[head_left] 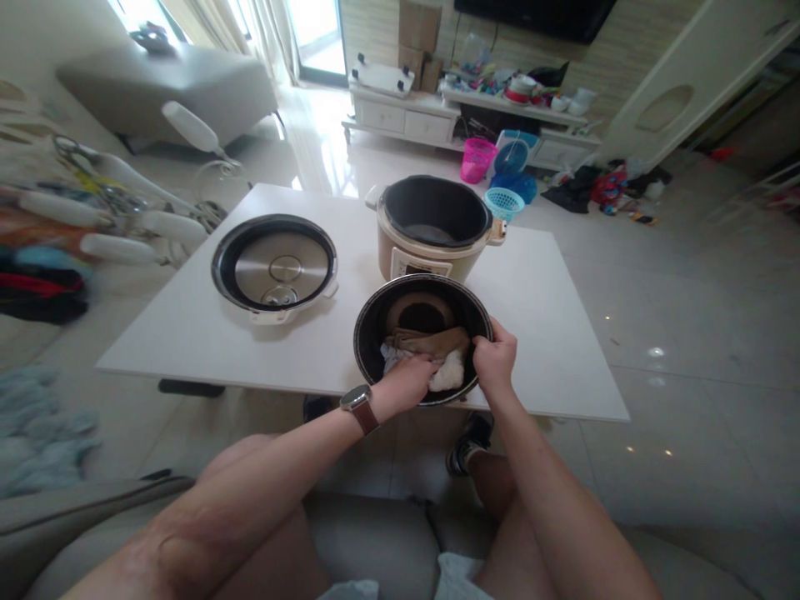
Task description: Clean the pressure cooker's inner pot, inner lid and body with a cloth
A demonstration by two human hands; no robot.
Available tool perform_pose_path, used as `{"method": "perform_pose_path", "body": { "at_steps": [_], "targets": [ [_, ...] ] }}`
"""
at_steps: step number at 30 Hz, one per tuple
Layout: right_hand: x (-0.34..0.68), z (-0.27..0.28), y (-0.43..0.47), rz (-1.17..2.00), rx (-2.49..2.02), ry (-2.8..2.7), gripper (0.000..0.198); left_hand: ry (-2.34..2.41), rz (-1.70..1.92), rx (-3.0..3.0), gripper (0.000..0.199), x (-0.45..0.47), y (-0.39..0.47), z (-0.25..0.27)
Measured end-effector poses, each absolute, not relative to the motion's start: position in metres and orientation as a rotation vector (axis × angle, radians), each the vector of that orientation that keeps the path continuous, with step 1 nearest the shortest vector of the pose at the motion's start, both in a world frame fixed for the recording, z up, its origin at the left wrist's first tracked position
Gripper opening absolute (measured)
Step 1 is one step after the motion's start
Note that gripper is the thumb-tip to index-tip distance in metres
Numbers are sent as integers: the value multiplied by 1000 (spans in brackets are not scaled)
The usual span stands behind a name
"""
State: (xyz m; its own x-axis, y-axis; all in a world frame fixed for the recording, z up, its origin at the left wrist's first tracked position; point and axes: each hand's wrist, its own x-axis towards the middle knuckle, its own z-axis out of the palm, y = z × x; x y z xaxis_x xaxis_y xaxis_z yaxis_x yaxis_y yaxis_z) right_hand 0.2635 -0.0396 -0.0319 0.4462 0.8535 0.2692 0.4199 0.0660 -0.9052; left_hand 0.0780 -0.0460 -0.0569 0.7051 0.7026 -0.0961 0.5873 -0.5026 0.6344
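An inner pot (370, 329) with a dark inside is tilted toward me over the table's near edge. My right hand (496, 358) is closed around its right rim. Inside the pot, my left hand (409, 379) presses on a bunched tan and white cloth (447, 372); its fingertips are partly lost in the folds. Just behind stands the electric pressure cooker body (400, 247), open at the top, with a control panel facing me. To the left, the cooker lid (253, 271) lies upside down with its metal underside showing.
The white table (537, 333) bears the cooker parts. Beyond it on the floor are a pink basket (478, 160) and a light-blue basket (503, 202). A cluttered white cabinet (400, 123) runs along the wall. The grey sofa (368, 533) is under me.
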Motion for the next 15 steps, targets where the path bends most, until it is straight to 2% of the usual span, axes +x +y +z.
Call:
{"method": "perform_pose_path", "body": {
  "at_steps": [4, 15],
  "targets": [
    [264, -36, -39, 478, -1544, -1136, 44, 950, 280, 2268, 50, 77, -42, -66],
    [257, -39, -27, 497, -1536, -1081, 44, 929, 335, 2297, 52, 71, -27, -71]
  ]
}}
